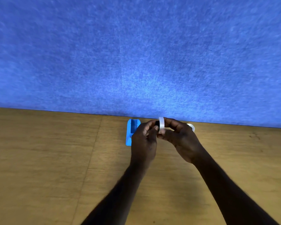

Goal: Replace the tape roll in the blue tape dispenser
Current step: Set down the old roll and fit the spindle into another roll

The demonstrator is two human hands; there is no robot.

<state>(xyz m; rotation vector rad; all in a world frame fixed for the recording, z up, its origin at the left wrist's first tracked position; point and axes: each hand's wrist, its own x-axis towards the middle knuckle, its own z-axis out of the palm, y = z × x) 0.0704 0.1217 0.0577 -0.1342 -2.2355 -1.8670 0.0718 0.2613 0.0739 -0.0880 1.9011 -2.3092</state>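
my right hand (180,138) pinches a clear tape roll (161,122) upright while my left hand (143,140) grips a small black core (157,123) against it, just right of the blue tape dispenser (132,132) on the wooden table (55,159); a second tape roll (191,126) sits behind the right hand

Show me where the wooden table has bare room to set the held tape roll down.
Bare wood spreads left of the blue plastic tape dispenser, right of the second clear tape roll by the blue felt wall, and near the table front beside both forearms. It is crowded at the wall, where the left hand and right hand hold a white tape roll.
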